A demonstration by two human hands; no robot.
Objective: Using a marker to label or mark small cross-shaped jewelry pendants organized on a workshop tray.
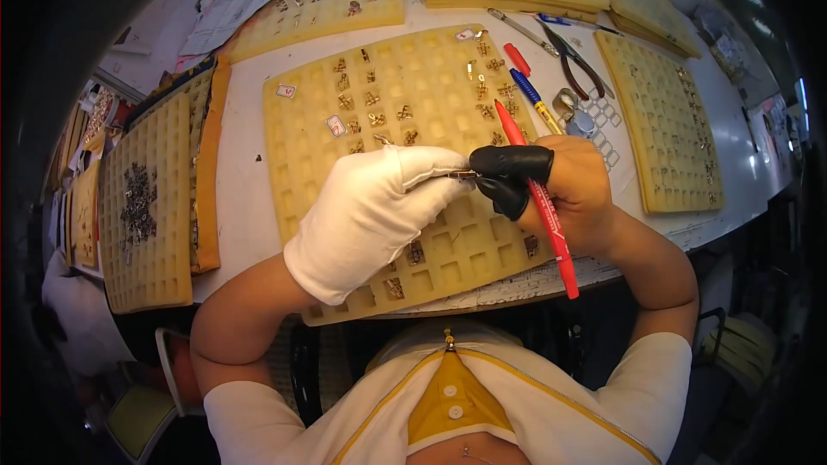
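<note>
My left hand, in a white glove, pinches a small metal piece between thumb and fingers. My right hand has black finger covers on some digits and meets the same piece from the right. A red marker pen is held in my right hand, its uncapped tip pointing up and away from me. Below both hands lies a yellow compartment tray with small gold-coloured metal pieces in several pockets. Small paper tags bearing handwriting, such as one tag, rest on it.
Right of the tray lie a red cap, a blue-and-yellow marker, pliers and a utility knife. More trays surround it: a stack, a right tray and a left tray with dark pieces. Papers lie back left.
</note>
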